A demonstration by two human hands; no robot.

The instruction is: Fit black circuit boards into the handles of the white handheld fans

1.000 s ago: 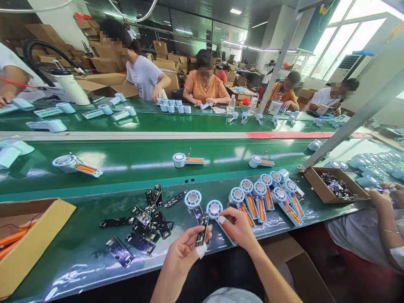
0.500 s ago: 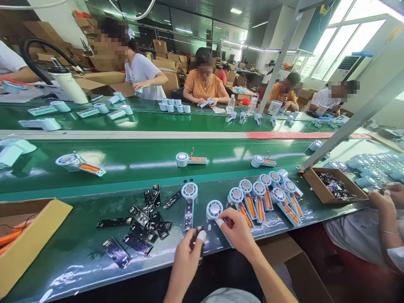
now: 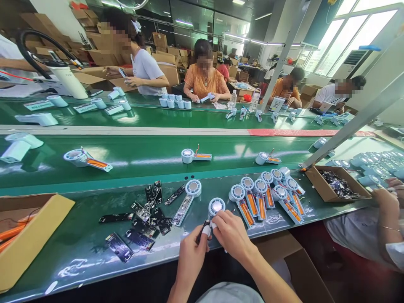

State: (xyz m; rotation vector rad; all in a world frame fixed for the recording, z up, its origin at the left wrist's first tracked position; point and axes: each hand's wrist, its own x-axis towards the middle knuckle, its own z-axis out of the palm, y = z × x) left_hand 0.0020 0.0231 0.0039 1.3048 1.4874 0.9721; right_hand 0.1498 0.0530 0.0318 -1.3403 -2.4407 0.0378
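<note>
At the desk [image 3: 78, 244], pinching a circuit board [image 3: 206, 222] in left grip [image 3: 193, 249]. Cannot tell the hold of right grip [image 3: 232, 232].

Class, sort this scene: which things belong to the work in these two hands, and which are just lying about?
Likely part of the work:
circuit board, in the left hand
round-headed unit just beyond the right hand
loose circuit boards
units with orange strips

Probably just lying about:
white tumbler
clear bottle
</note>
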